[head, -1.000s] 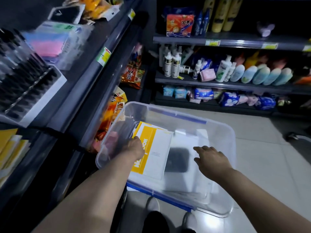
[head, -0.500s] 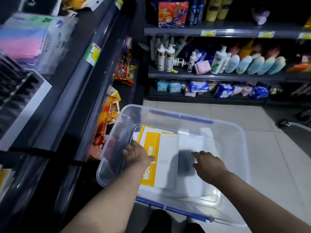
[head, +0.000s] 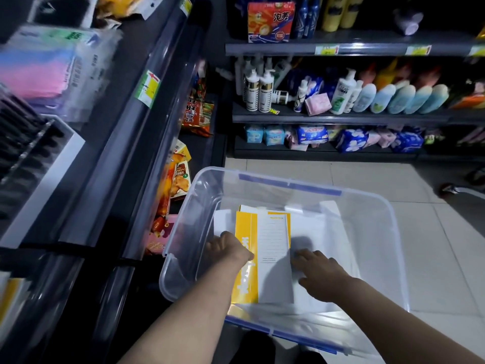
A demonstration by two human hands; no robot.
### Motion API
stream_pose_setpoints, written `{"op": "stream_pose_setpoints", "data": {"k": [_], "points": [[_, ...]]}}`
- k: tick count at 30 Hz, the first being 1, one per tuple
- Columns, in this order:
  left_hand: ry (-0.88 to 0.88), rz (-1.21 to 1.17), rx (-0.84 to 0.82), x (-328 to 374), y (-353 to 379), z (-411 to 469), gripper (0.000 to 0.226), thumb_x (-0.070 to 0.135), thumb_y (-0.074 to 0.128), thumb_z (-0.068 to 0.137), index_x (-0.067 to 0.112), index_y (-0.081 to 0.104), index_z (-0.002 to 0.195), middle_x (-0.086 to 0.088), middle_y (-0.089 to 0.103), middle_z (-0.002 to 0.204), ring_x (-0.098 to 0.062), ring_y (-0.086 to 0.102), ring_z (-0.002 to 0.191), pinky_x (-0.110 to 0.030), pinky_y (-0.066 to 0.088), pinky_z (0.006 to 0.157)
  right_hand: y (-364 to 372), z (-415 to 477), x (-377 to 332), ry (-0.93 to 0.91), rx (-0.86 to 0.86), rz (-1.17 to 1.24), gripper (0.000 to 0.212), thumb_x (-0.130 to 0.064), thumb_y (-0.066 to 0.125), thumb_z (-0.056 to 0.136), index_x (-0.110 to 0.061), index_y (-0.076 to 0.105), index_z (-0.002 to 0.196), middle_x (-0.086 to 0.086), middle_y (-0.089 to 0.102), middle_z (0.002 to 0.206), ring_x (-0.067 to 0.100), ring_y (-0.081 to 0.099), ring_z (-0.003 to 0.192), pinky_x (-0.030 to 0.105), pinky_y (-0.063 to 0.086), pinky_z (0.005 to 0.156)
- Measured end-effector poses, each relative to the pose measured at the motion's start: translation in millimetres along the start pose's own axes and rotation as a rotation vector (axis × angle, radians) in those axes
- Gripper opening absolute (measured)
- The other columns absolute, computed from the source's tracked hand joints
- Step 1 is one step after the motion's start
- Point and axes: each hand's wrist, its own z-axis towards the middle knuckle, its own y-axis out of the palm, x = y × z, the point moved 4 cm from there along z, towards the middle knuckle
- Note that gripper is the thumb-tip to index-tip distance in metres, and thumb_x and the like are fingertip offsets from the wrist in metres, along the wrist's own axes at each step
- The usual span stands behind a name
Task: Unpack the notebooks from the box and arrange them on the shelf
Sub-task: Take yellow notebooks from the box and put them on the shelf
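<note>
A clear plastic box (head: 372,214) with blue clips stands on the floor in front of me. Inside lies a yellow-and-white notebook (head: 270,240) on top of other white notebooks (head: 328,232). My left hand (head: 228,249) rests on the yellow notebook's left edge, fingers curled over it. My right hand (head: 319,271) lies flat at the notebook's right edge, fingers spread, touching the paper. The dark shelf (head: 86,153) rises at my left, with a few yellow notebooks (head: 10,298) at its lower left.
The left shelf holds pink and blue packs (head: 44,67) and a black pen rack (head: 23,151). Snack bags (head: 178,179) sit low beside the box. A far shelf (head: 341,116) carries bottles and tissue packs. Tiled floor (head: 393,179) lies to the right.
Both hands have come closer to the yellow notebook, the right one sliding left to its right edge. The view has dropped and moved nearer to the box.
</note>
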Motion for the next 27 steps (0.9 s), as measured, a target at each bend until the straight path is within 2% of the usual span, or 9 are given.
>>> {"op": "stream_pose_setpoints", "data": {"k": [3,6,11,13,15,17,20,22,27], "points": [[0.063,-0.11,-0.006,4,-1,-6,0.045,0.024,0.076,0.078,0.011,0.052,0.114,-0.009,0.061,0.121,-0.028,0.061,0.11,-0.029,0.05,0.08,-5,-2,2,0.025,0.023,-0.017,0.048,-0.027,0.044,0.095,-0.034,0.036,0.141,-0.005,0.03,0.149,0.023,0.037,0.13,0.036,0.039,0.098],[0.137,-0.165,0.051,5,-12,-21,0.04,0.013,0.065,0.086,0.007,0.043,0.118,-0.013,0.061,0.117,-0.033,0.063,0.104,-0.033,0.051,0.074,-17,-8,5,0.052,0.141,-0.049,0.039,-0.023,0.042,0.094,-0.029,0.045,0.132,-0.003,0.045,0.137,0.022,0.045,0.122,0.035,0.043,0.093],[0.216,-0.337,0.314,-10,-50,-54,0.026,0.014,0.058,0.091,0.02,0.038,0.107,-0.005,0.064,0.102,-0.027,0.059,0.085,-0.033,0.047,0.069,-41,-22,18,0.021,0.273,0.026,0.048,-0.02,0.042,0.092,-0.031,0.04,0.139,-0.006,0.047,0.139,0.018,0.046,0.125,0.032,0.042,0.098],[0.208,-0.453,0.398,-18,-68,-71,0.026,0.016,0.059,0.091,0.021,0.04,0.108,-0.002,0.066,0.101,-0.026,0.062,0.086,-0.036,0.051,0.074,-55,-24,21,-0.019,0.303,0.076,0.051,-0.019,0.042,0.094,-0.031,0.036,0.143,-0.006,0.045,0.142,0.018,0.044,0.128,0.032,0.041,0.1],[0.192,-0.589,0.454,-25,-82,-94,0.03,0.019,0.06,0.091,0.029,0.042,0.113,0.004,0.066,0.102,-0.023,0.064,0.091,-0.034,0.051,0.078,-71,-31,17,-0.098,0.34,0.122,0.048,-0.021,0.041,0.097,-0.029,0.037,0.143,-0.004,0.045,0.142,0.019,0.045,0.129,0.033,0.042,0.101],[0.167,-0.671,0.521,-34,-91,-120,0.028,0.025,0.061,0.088,0.037,0.04,0.102,0.007,0.065,0.098,-0.024,0.065,0.093,-0.039,0.053,0.081,-85,-41,7,-0.196,0.39,0.119,0.046,-0.023,0.042,0.097,-0.028,0.038,0.143,-0.003,0.046,0.142,0.02,0.046,0.128,0.034,0.043,0.1],[0.171,-0.802,0.578,-41,-95,-159,0.022,0.017,0.059,0.091,0.021,0.041,0.103,-0.002,0.065,0.103,-0.027,0.064,0.097,-0.049,0.053,0.086,-104,-63,-7,-0.316,0.466,0.104,0.046,-0.022,0.043,0.097,-0.028,0.039,0.143,-0.002,0.047,0.141,0.021,0.047,0.127,0.034,0.043,0.1],[0.152,-0.869,0.651,-51,-94,-194,0.02,0.012,0.058,0.093,0.012,0.042,0.106,-0.005,0.063,0.106,-0.027,0.063,0.098,-0.049,0.052,0.087,-111,-81,-21,-0.419,0.504,0.09,0.045,-0.024,0.043,0.097,-0.027,0.039,0.142,0.0,0.05,0.139,0.023,0.049,0.125,0.035,0.044,0.099],[0.112,-0.952,0.84,-82,-88,-265,0.021,0.011,0.058,0.093,0.008,0.046,0.11,-0.004,0.063,0.102,-0.027,0.062,0.098,-0.046,0.052,0.088,-122,-121,-67,-0.666,0.505,0.156,0.038,-0.028,0.043,0.099,-0.027,0.044,0.137,-0.001,0.057,0.132,0.023,0.056,0.117,0.033,0.047,0.089]]}}
